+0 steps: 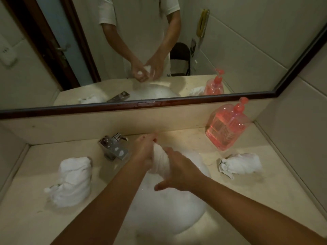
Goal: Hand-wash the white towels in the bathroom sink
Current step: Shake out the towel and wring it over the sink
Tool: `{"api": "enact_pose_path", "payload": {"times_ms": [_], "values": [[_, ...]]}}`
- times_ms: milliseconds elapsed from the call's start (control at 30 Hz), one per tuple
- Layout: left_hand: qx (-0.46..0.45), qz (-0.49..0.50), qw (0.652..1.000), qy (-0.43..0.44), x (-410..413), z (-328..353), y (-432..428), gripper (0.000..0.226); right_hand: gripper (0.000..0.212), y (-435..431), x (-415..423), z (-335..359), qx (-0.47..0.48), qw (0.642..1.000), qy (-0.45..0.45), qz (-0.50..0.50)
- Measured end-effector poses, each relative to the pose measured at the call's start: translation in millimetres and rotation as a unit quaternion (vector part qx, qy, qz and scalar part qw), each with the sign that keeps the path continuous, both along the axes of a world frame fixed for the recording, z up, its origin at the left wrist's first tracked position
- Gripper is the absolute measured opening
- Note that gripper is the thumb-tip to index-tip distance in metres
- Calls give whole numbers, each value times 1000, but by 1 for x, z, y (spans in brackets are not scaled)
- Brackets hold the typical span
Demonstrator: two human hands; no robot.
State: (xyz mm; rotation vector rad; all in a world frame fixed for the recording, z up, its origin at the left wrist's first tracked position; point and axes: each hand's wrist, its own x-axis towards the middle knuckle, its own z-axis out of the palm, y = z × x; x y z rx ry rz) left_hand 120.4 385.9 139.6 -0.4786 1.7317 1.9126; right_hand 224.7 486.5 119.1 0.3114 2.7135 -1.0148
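We see a white towel (160,160) twisted into a thick roll and held above the sink (169,221), which is full of white foam. The left hand (144,150) grips the far end of the roll, its fingers curled round it. The right hand (178,174) grips the near end, its fingers wrapped over the cloth and the thumb sticking out to the left. The two hands sit just beside each other on the towel, above the far half of the basin.

A chrome tap (115,147) stands at the far left edge of the sink, flecked with foam. On the table (26,218) left of the sink lies a second towel (72,181), bunched into a lump. Right of the sink lies a third towel (240,166), also bunched, on its side. Beyond it, in the far right corner, stands a clear pump bottle (228,128) of pink liquid.

A dark-framed mirror (230,41) runs along the far wall. In it we see both hands clasped round the towel, the tap, the bottle and the two towels on the table.
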Motion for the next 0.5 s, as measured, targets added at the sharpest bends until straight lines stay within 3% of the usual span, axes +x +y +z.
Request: {"api": "enact_pose_path", "payload": {"times_ms": [100, 233, 333, 367, 433, 500], "values": [[-18, -61, 997, 32, 2, 4, 13, 43, 95, 23, 0, 3, -7, 1000, -20, -3], [138, -167, 975, 58, 3, 2, 2, 41, 66, 69, 8, 24, -257, 964, -53, -29], [260, -149, 952, 59, 12, -17, 13, 101, 62, 90, 17, 29, -505, 855, -117, -22], [298, -168, 938, 60, 15, -19, 24, 111, 63, 94, 19, 29, -561, 815, -148, -4], [359, -193, 910, 70, 22, -15, 47, 99, 65, 104, 23, 22, -632, 747, -204, 34], [378, -154, 909, 87, 24, -10, 63, 66, 68, 115, 23, 10, -708, 657, -253, 62]]}}
